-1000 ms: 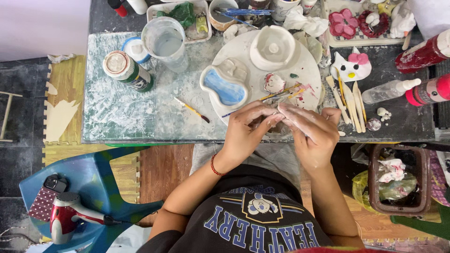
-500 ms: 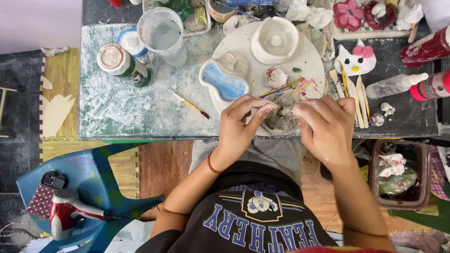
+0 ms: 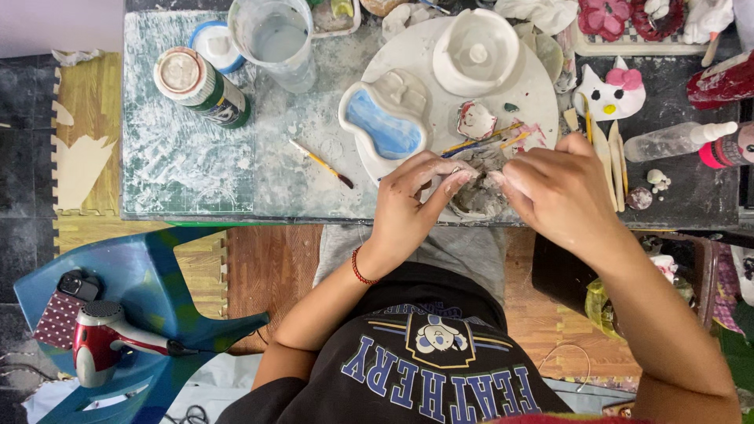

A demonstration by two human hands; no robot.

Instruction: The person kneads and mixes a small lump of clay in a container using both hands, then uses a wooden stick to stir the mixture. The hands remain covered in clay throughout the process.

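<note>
Between our fingertips, at the near edge of the table (image 3: pixel 196 173), sits a lump of grey clay (image 3: pixel 479 196), wet-looking, rough and irregular. Our left hand (image 3: pixel 412 208) pinches it from the left, thumb and fingers closed onto it; our right hand (image 3: pixel 561 192) clamps it from the right, fingers curled over the top. Both hands are dusted pale with clay.

Just beyond the lump lies a round white turntable (image 3: pixel 424 47), smeared with paint. On it rest a kidney-shaped dish (image 3: pixel 385 118), glazed blue inside with a pale rim, a small broken-looking shell piece (image 3: pixel 475 122) and a white moulded cup (image 3: pixel 475 51) on the far side. Thin brushes (image 3: pixel 483 141) lie across its near part, just beyond our fingers.

Left of the turntable, a brush (image 3: pixel 322 163) lies alone on the tabletop, which is chalky white and scratched. Farther left and far stand a paint can (image 3: pixel 200 86) with a crusted lid and a clear plastic jug (image 3: pixel 275 39) of cloudy water.

To the right, wooden tools (image 3: pixel 609 161) lie beside a white cat-face figure (image 3: pixel 613 93) with a pink bow, and a clear squeeze bottle (image 3: pixel 675 140) lies on its side.

Near left, on a blue stool (image 3: pixel 157 275), rests a red hairdryer (image 3: pixel 106 341).
</note>
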